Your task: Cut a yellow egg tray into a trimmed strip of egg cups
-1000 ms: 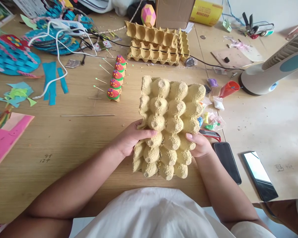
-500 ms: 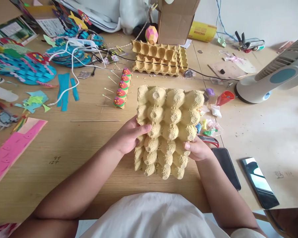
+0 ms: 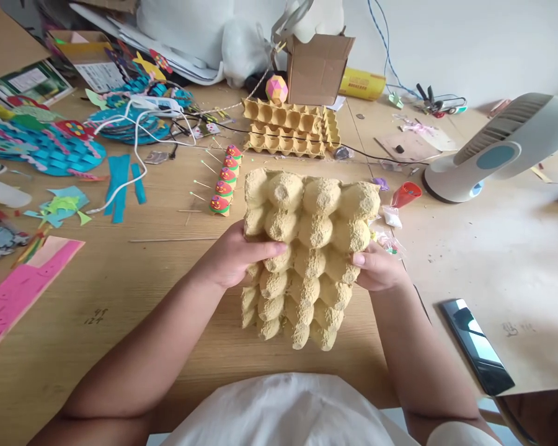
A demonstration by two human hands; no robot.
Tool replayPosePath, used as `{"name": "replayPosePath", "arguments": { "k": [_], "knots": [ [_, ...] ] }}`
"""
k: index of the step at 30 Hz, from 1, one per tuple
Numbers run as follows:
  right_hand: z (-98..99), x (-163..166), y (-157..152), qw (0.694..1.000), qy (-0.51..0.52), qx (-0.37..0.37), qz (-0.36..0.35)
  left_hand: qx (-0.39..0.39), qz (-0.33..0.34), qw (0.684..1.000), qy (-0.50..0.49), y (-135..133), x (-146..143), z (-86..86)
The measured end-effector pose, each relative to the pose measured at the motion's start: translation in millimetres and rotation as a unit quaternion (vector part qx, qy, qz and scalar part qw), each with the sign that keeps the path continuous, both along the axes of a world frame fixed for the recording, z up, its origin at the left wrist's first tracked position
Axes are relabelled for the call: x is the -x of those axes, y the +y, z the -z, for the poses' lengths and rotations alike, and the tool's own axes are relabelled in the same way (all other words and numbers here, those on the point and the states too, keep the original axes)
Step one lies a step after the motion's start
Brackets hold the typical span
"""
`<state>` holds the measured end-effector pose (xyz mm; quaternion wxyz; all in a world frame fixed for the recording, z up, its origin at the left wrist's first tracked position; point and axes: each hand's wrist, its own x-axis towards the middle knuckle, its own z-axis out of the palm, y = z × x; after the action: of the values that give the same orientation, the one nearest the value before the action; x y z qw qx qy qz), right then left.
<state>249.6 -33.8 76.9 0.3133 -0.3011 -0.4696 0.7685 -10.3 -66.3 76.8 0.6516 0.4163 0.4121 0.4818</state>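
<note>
A yellowish pulp egg carton (image 3: pixel 307 266), with rows of rounded bumps facing me, is held up above the table in front of my chest. My left hand (image 3: pixel 235 255) grips its left edge, thumb across the front and the other fingers hidden behind. On the opposite edge, my right hand (image 3: pixel 379 266) is closed the same way, its thumb on the front. The carton's upper end leans towards me. Beyond it stands a painted caterpillar (image 3: pixel 224 181) made of red and green egg cups, with pins sticking out at its sides.
More egg cartons (image 3: pixel 283 127) lie at the back, before a cardboard box (image 3: pixel 318 71). A white fan (image 3: pixel 474 161) and a phone (image 3: pixel 477 347) are on the right. Blue woven paper crafts (image 3: pixel 41 142), a white cable (image 3: pixel 139 139) and a pink strip (image 3: pixel 23 294) lie left.
The egg carton is slightly lower and further left in view, its top tilted closer. Both hands keep hold of it. The view has shifted, showing more of the back wall.
</note>
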Motion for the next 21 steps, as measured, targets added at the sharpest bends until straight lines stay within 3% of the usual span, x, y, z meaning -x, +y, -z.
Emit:
{"name": "replayPosePath", "arguments": {
  "k": [4,6,10,21],
  "knots": [
    [-4.0,5,-1,0.998,-0.004,-0.047,-0.043,-0.021,0.008,1.000,0.019,-1,-1,0.6],
    [-5.9,8,-2,0.997,-0.017,-0.066,-0.022,-0.034,0.013,0.999,0.018,-2,-1,1.2],
    [-8.6,14,-2,0.998,-0.024,-0.048,0.030,-0.047,0.000,0.999,0.021,-2,-2,2.3],
    [-6.0,15,1,1.000,0.005,-0.022,0.017,-0.053,-0.005,0.999,0.011,-8,-8,1.5]
  ]
}}
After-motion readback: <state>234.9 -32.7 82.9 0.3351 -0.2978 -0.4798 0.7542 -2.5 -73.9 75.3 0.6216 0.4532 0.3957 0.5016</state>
